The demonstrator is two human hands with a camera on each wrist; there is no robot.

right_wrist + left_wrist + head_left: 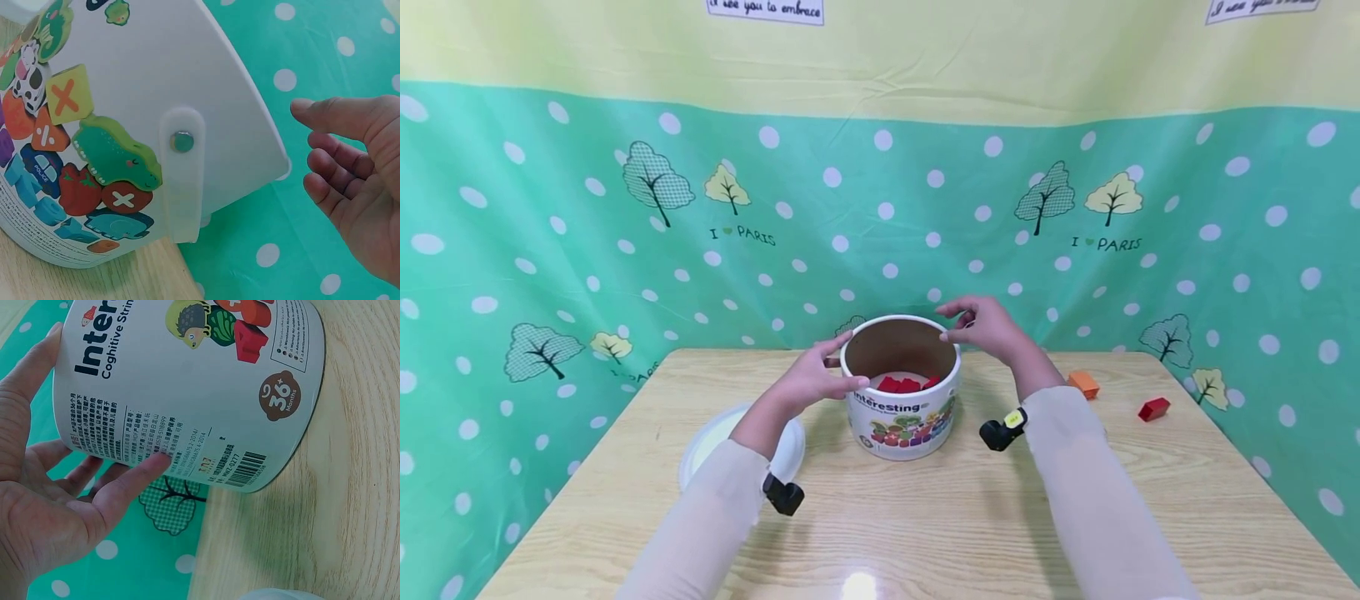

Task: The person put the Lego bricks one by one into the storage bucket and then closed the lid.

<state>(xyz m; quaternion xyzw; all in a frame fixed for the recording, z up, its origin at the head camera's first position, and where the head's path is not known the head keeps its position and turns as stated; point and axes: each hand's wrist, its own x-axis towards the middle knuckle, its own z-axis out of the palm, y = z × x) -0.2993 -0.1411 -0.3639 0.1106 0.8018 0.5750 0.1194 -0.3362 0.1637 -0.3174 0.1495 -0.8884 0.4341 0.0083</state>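
Observation:
A white round bucket (859, 421) printed with "Interesting" and colourful toy pictures stands at the middle back of the table. Several red blocks (907, 386) lie on its floor. My left hand (808, 382) is at the bucket's left side; in the left wrist view its thumb (47, 353) reaches the rim and a straight finger (140, 472) rests against the printed wall. Over the bucket's right rim is my right hand (987, 325), its fingers loosely bent around nothing. The right wrist view shows a gap between its thumb (334, 115) and the bucket's edge.
A white round lid (790, 450) lies left of the bucket, partly behind my left forearm. To the right are an orange block (1084, 384) and a red block (1153, 408). A pale strap (182, 206) hangs from the bucket's side. Green dotted cloth (887, 208) hangs behind the table.

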